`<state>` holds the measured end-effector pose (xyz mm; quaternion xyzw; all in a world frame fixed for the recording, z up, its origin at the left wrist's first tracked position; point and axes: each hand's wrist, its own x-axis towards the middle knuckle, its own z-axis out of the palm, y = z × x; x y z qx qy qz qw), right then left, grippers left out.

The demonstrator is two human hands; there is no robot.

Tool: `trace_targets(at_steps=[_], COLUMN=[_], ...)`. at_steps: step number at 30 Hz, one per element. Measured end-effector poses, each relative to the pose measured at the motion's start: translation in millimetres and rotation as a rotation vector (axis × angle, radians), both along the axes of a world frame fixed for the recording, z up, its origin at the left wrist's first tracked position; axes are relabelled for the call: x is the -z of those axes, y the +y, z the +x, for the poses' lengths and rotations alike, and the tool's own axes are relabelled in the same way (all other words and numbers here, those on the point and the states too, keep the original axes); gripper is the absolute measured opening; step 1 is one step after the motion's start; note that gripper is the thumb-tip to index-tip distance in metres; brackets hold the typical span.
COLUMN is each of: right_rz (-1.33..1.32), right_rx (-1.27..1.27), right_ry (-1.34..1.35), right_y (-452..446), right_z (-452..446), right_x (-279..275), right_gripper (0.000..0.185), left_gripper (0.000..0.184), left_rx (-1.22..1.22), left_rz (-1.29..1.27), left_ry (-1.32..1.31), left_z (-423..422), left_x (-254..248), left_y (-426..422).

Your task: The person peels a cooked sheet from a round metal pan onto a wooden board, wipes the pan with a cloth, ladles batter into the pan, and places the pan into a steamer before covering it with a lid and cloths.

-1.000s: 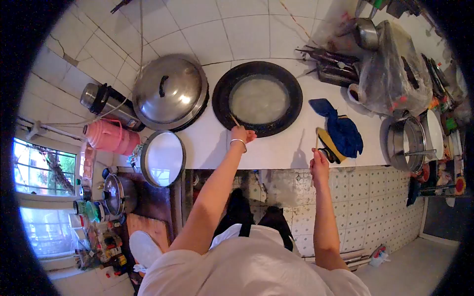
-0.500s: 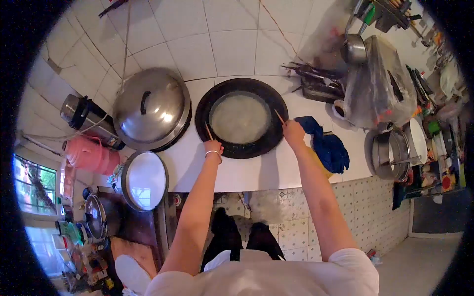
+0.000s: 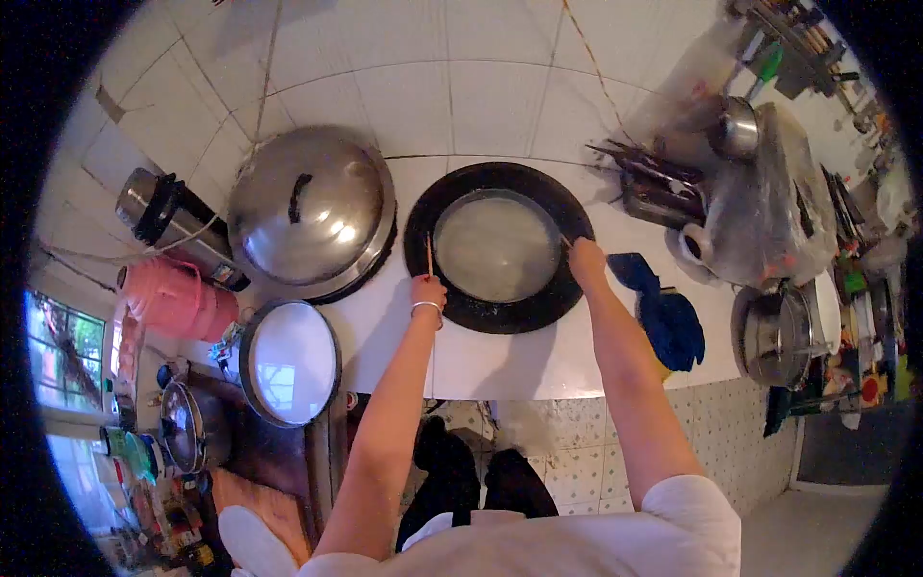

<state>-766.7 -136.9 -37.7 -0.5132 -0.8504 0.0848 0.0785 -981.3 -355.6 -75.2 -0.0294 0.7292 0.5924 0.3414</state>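
A large black wok (image 3: 423,207) sits in the counter before me, with a round, pale, cloudy layer (image 3: 495,245) in its middle; whether it is liquid or batter I cannot tell. At the wok's lower left edge, my left hand (image 3: 429,290) is closed around a chopstick (image 3: 429,252) whose tip points over the black rim. Another chopstick (image 3: 565,241), mostly hidden, pokes from my closed right hand (image 3: 586,262) at the right rim. Beside that hand lies a dark blue cloth (image 3: 668,322).
A domed steel lid (image 3: 327,226) covers the spot left of the wok. Nearby are a round tray of white liquid (image 3: 288,361), a pink thermos (image 3: 178,298) and a steel flask (image 3: 154,207). Rightward stand a metal box (image 3: 663,197), a plastic bag (image 3: 784,207) and steel pots (image 3: 777,332).
The view has shifted, so the wok and counter appear farther right and lower. My right hand has come slightly inward over the wok's rim. Both hands keep their sticks.
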Motion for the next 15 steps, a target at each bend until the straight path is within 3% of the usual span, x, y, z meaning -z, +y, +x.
trace_targets(at_steps=[3, 5, 6, 8, 11, 15], right_rz=[-0.012, -0.035, -0.033, -0.029, -0.006, 0.022], right_rx=[-0.017, 0.026, 0.026, -0.013, 0.028, 0.051], right_ry=[0.078, 0.133, 0.134, 0.157, 0.17, 0.219], right_y=[7, 5, 8, 18, 9, 7], right_z=[-9, -13, -14, -12, -11, -5], right_x=[9, 7, 12, 26, 11, -1], right_gripper=[0.015, 0.016, 0.016, 0.018, 0.017, 0.015], left_gripper=[0.015, 0.02, 0.02, 0.019, 0.018, 0.018], left_rx=[0.0, 0.08, 0.079, 0.141, 0.189, 0.176], left_rz=[-0.12, -0.266, -0.264, -0.364, -0.322, -0.222], left_ry=[0.021, 0.431, 0.431, 0.675, 0.864, 0.865], left_z=[-17, -37, -37, -30, -35, -43], left_x=[23, 64, 52, 14, 10, 8], left_y=[7, 12, 9, 1, -9, -14])
